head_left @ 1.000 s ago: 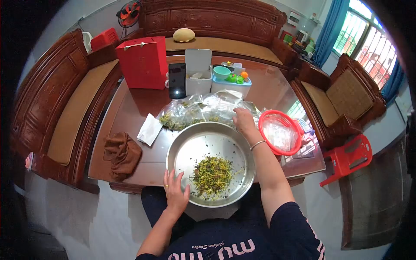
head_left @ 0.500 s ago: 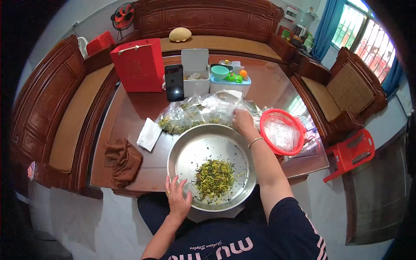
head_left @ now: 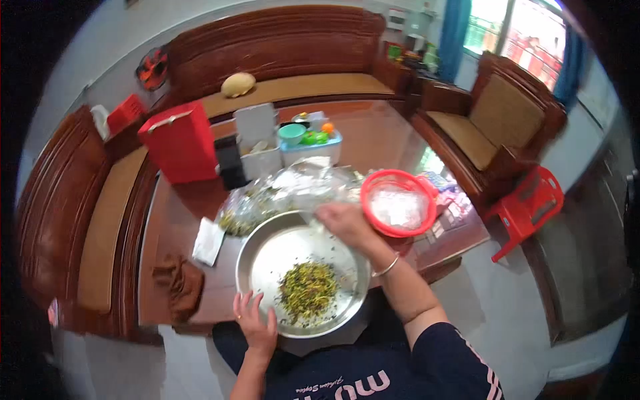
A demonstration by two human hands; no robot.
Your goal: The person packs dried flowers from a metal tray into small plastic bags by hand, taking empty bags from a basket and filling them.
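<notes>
A round steel pan [head_left: 257,243] stands at the near edge of the table, reaching over my lap. A heap of dried yellow-green and dark plant bits [head_left: 308,290] lies in it, with crumbs scattered around. My left hand [head_left: 257,327] rests at the pan's near left rim, fingers spread and holding nothing. Over the far right rim, my right hand [head_left: 347,225] has its fingers pinched together, blurred by motion. A thin clear piece of plastic [head_left: 313,221] shows at its fingertips. Behind the pan lie large clear plastic bags [head_left: 273,193] with more plant bits inside.
A red plastic basket [head_left: 365,203] with clear plastic bags stands right of the pan. A brown cloth [head_left: 181,287] and a white tissue [head_left: 209,241] lie left. Farther back are a red gift bag [head_left: 179,147], a phone [head_left: 231,163] and a lidded tub [head_left: 310,155].
My right hand has moved from the plastic bags to over the pan's far right rim, with clear plastic at its fingertips. My left hand stays at the rim. The camera view has turned and shifted.
</notes>
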